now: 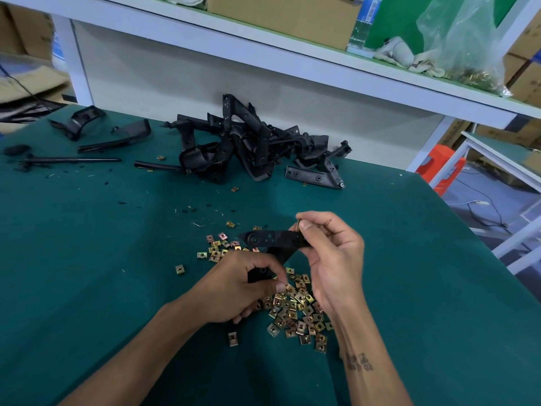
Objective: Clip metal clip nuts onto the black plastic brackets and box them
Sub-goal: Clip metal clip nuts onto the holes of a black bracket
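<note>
Right now we hold a black bracket (275, 240) up over the green table (102, 259) with both hands. Our left hand (243, 291) curls its fingers around the lower end of the bracket. Our right hand (330, 253) pinches a small gold clip nut (297, 224) between thumb and finger, right at the top edge of the bracket. Below our hands lies a pile of clip nuts (292, 312), and more of them sit loose near the bracket's far tip. Farther back on the table rests a big heap of black brackets (251, 145). Up on the shelf (292, 63) we see a cardboard box (281, 16) and a clear bag (465, 45) with gold bits inside.
</note>
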Available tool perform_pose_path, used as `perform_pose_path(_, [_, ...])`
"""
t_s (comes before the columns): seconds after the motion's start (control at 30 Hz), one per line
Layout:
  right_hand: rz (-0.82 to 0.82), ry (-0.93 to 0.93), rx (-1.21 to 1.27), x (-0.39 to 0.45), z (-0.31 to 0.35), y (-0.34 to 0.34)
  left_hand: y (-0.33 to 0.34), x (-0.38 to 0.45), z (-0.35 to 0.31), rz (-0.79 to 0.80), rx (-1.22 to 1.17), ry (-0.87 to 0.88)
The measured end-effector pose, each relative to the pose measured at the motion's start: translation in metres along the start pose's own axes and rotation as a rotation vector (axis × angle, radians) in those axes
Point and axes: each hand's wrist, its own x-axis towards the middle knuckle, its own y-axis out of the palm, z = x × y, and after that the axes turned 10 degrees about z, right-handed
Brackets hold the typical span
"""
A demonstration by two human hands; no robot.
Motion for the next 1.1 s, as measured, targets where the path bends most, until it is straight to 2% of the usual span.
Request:
perform_pose_path(0.3, [-0.048, -0.025, -0.057, -0.001, -0.004, 0.006, 0.0, 0.001, 0.002, 0.01, -0.032, -0.009])
perform_pose_path(0.57, [0.005, 0.01, -0.056, -0.001, -0.004, 0.002, 0.0, 0.001, -0.002, 0.008, -0.054, 0.006])
perform_pose_path(0.8, [-0.059, -0.082, -0.154, -0.002, -0.017, 0.009, 0.001, 0.002, -0.001, 0.012, -0.109, 0.041])
perform_pose_path(1.1, [-0.061, -0.158, -0.236, -0.002, -0.024, 0.009, -0.001, 0.001, -0.001, 0.013, -0.106, 0.051])
